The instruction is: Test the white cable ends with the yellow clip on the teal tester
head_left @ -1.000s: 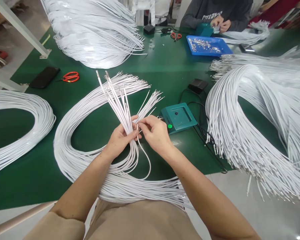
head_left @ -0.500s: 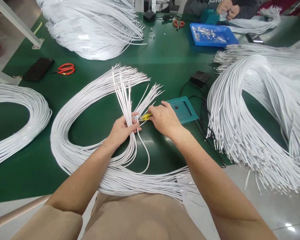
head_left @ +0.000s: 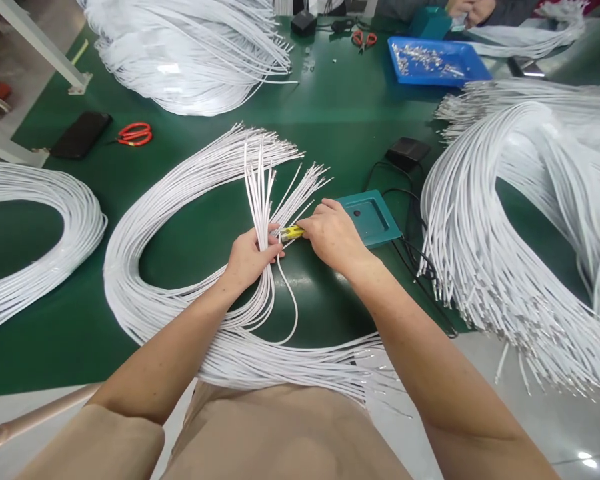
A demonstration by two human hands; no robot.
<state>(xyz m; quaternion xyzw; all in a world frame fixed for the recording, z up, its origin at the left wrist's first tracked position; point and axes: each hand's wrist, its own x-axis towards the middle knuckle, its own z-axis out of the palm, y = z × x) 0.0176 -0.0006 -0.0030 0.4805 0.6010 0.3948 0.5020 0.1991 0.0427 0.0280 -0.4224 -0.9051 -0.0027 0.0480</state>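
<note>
My left hand [head_left: 250, 257] is closed round a bunch of white cables [head_left: 261, 200], their ends fanning upward. One cable hangs from its fingertips in a loop [head_left: 295, 307]. In my right hand [head_left: 334, 235] is a yellow-handled tool [head_left: 293, 232], its metal tip touching or very near the cable end at my left fingertips; the exact contact is too small to tell. A large coil of white cables [head_left: 123, 267] lies around and under my left forearm. Just right of my right hand, a teal tray [head_left: 390, 230] rests on the green table [head_left: 340, 157].
More white cable bundles lie at the left [head_left: 80, 227], the back [head_left: 180, 60] and the right [head_left: 460, 220]. Red scissors [head_left: 136, 134], a dark phone [head_left: 81, 135], a black box [head_left: 407, 153] with cords and a blue tray of small parts [head_left: 397, 67] are around. Another person's hands [head_left: 473, 10] show behind.
The view has shifted slightly. The bunch in my left hand stands more upright, and the yellow tool is more level, with more of its handle showing. Both hands keep their hold.
</note>
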